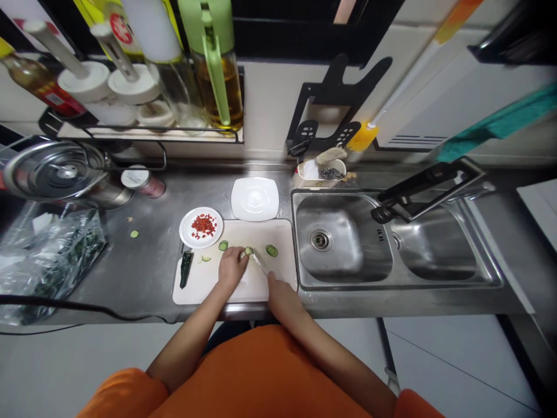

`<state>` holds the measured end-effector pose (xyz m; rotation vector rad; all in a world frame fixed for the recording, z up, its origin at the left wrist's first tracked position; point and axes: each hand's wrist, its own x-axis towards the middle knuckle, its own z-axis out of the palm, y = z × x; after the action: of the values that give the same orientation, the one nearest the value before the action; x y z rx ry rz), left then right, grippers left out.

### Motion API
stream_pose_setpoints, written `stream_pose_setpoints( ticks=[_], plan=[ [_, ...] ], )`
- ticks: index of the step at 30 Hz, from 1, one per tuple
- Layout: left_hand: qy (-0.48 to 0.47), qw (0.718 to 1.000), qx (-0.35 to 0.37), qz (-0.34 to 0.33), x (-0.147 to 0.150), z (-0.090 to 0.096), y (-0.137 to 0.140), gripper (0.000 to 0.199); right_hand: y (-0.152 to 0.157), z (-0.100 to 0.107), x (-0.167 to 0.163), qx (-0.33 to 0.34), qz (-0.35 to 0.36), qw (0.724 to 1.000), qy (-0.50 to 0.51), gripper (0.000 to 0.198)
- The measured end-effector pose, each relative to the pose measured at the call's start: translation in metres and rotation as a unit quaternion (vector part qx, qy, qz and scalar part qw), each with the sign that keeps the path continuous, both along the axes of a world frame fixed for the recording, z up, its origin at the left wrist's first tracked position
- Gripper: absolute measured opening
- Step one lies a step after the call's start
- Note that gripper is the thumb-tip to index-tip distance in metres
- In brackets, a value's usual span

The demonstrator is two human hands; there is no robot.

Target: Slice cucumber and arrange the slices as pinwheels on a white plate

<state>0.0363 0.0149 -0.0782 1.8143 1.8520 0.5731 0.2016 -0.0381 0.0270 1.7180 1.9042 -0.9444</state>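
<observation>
My left hand (232, 269) is closed around a short piece of cucumber (248, 251) over the white cutting board (261, 229). In my right hand (284, 297) is a knife (260, 262), its blade against or close beside the cucumber's right end. Cut cucumber slices (271, 250) lie to the right of the blade, and a few more slices (223, 245) sit just beyond my left hand. Thin cucumber scraps (206, 259) rest farther left. At the board's left edge lies a dark green cucumber piece (186, 269).
A round plate of chopped red pieces (183, 229) overlaps the board's back left corner. Behind the board stands a white square plate (255, 198). To the right is a double sink (343, 284) with a black faucet (404, 197). Bagged greens (65, 261) lie left, below a bottle rack (174, 136).
</observation>
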Motion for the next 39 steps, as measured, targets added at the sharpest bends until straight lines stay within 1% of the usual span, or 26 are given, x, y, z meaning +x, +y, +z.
stream_pose_setpoints(
  ticks=[9,15,21,28,33,39],
  plan=[
    [-0.007,1.000,-0.008,0.005,0.002,0.006,0.000,0.018,0.004,0.001,-0.002,-0.010,0.004,1.000,-0.003,0.043],
    [-0.003,1.000,-0.004,0.004,0.002,0.005,-0.001,0.018,0.005,0.000,-0.005,0.004,-0.005,1.000,0.008,0.043],
    [-0.005,1.000,-0.007,0.007,0.002,0.005,-0.001,0.019,0.009,0.004,-0.006,-0.017,-0.010,1.000,0.004,0.042],
    [-0.004,1.000,-0.013,0.009,0.002,0.005,0.000,0.018,0.007,0.001,-0.007,-0.006,-0.007,1.000,0.001,0.041],
    [-0.007,1.000,-0.009,0.008,0.002,0.004,0.000,0.018,0.008,-0.001,-0.009,-0.020,-0.023,0.999,0.013,0.039],
    [-0.010,1.000,-0.014,0.009,0.001,0.003,0.000,0.019,0.011,0.003,-0.014,-0.030,-0.020,0.999,0.015,0.042]
  ],
)
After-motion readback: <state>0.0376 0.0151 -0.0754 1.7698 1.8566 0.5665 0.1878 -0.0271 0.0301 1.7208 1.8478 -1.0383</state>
